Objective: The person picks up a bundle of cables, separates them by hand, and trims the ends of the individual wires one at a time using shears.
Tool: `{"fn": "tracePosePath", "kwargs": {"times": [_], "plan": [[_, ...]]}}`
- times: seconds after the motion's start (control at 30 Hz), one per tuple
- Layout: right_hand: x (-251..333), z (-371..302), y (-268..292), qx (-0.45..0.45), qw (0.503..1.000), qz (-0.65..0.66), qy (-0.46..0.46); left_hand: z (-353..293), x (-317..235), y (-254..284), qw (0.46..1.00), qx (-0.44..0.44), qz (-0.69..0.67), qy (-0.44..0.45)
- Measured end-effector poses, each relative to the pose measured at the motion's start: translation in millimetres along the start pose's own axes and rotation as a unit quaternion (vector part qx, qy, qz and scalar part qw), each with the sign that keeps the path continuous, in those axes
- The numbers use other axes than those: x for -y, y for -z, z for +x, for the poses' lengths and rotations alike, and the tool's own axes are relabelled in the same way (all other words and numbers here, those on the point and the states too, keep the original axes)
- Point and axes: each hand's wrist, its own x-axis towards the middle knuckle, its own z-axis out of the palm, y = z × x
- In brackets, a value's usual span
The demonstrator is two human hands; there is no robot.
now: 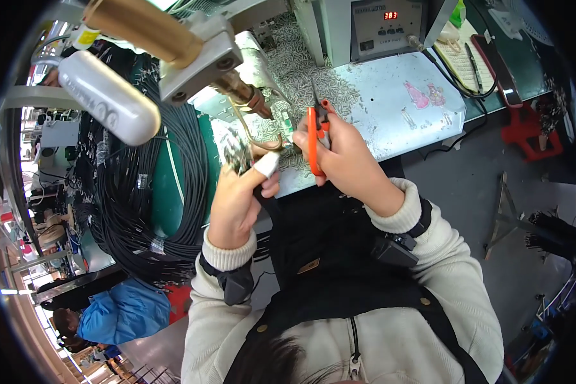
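Note:
My right hand [347, 152] is closed around orange-handled pliers [312, 142], whose slim dark jaws point away from me. Just left of its fingertips is a small green-and-white part [287, 125]; whether the fingers touch it I cannot tell. My left hand [233, 201] is curled below a copper-coloured pointed tip [261, 110], with a white covering on one digit. Anything inside its fingers is hidden. A bent brass-coloured tube [257, 143] curves down beside that tip. Many small silvery pieces [331, 91] lie scattered over the pale worktop [390, 102] around both hands.
Above my left hand hangs a machine head with a brass cylinder [148, 31]. A control box [390, 32] with a red display stands at the back. Coiled black cables [131, 205] fill the left side. A notebook [464, 64] and a phone [498, 70] lie far right. Someone in blue [125, 312] is at lower left.

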Motion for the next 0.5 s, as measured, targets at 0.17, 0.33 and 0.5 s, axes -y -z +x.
{"fn": "tracePosePath", "kwargs": {"times": [0.17,0.33,0.5], "plan": [[7,-27,11,0.023,1.000,-0.016,-0.014,-36,19,0,0.988,-0.020,0.114,-0.101],[-9,-48,2,-0.116,0.920,-0.266,0.264,-61,42,-1,0.982,0.082,0.148,-0.081],[16,-66,-10,0.097,0.991,-0.095,-0.002,-63,76,-5,0.970,0.179,0.164,0.007]]}}
